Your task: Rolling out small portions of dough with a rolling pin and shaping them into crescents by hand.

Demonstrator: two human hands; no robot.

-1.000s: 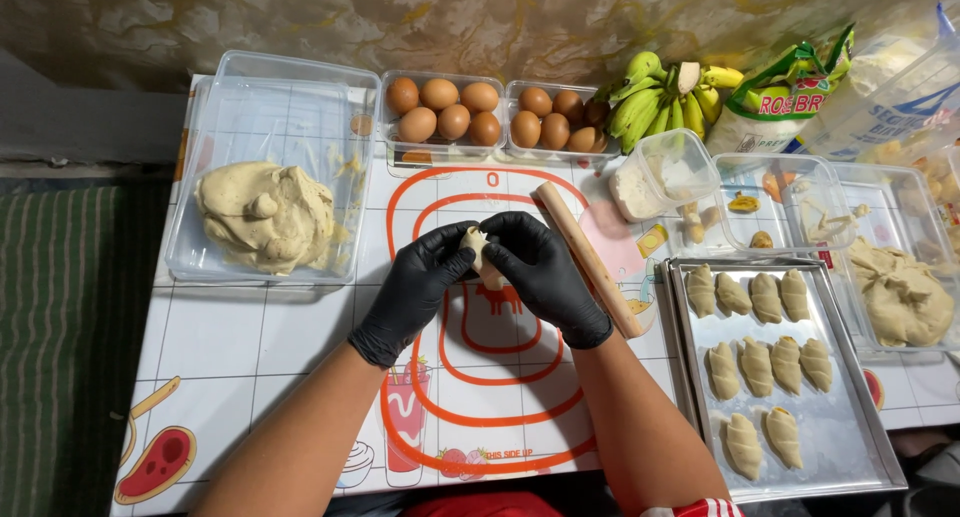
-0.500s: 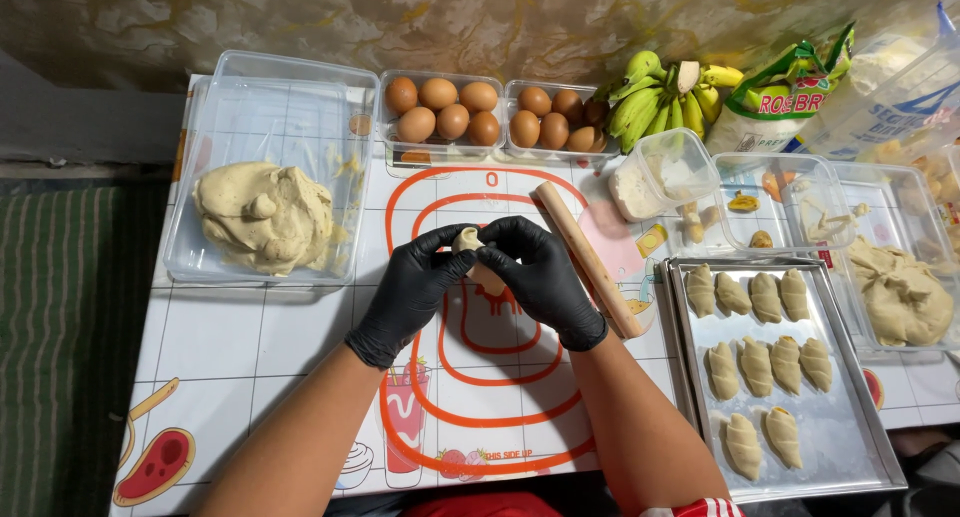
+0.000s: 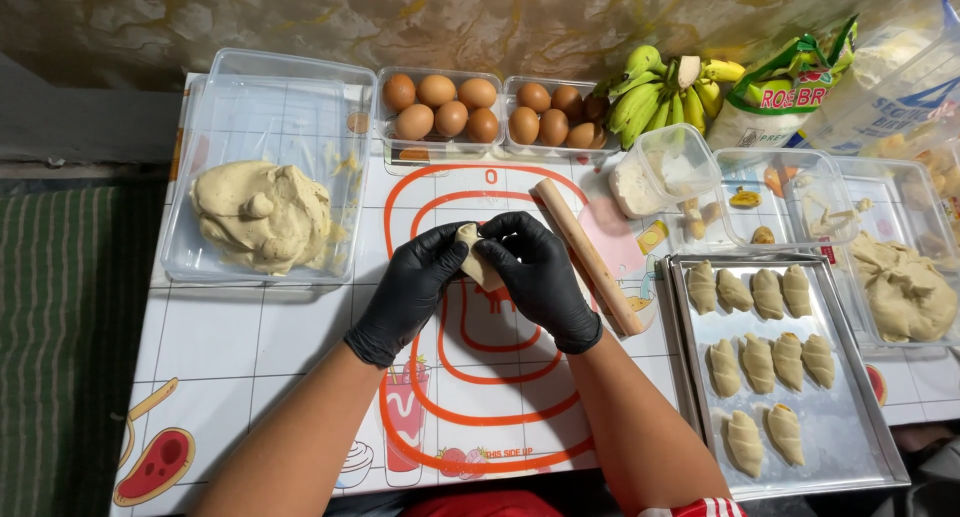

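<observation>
Dough piece was pinched between my left hand and right hand; ten shaped pastries filled the tray right of them, bulk dough remained.

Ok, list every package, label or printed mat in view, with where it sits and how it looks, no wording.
Green bag: back right, beside the bananas; crumpled plastic, green and white with red print.
Clear bag: far right corner; see-through plastic with blue print.
Printed mat: table centre, under both gloved hands; white with orange rings.
Pastry: pinched by left hand and right hand.
</observation>
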